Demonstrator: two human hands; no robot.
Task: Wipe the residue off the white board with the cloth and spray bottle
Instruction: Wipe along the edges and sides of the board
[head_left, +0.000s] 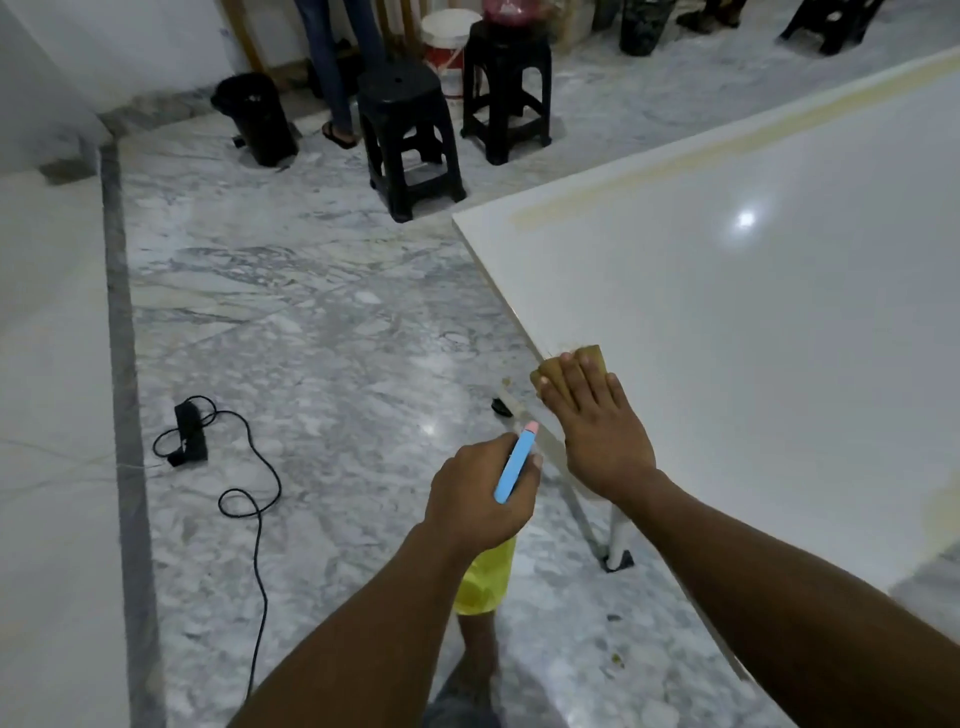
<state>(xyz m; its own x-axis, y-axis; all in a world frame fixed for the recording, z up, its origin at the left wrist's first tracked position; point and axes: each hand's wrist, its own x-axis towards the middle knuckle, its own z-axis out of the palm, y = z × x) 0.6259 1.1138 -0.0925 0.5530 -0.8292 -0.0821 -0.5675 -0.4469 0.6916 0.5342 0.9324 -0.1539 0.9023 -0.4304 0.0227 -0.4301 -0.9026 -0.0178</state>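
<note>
A large glossy white board (753, 322) fills the right side, with a yellowish strip of residue (675, 161) along its far edge. My right hand (597, 431) presses a small tan cloth (592, 355) flat on the board's left edge with straight fingers. My left hand (480, 493) grips a spray bottle just left of that edge. The bottle has a blue head with a pink tip (514, 467) and a yellow body (485, 582) below my wrist.
Marble floor (311, 338) spreads to the left, with a black power strip and cord (189, 434) on it. Black stools (410, 140), a black bin (257, 117), buckets and a standing person's legs (337, 67) are at the back. A white board leg (618, 540) stands below the edge.
</note>
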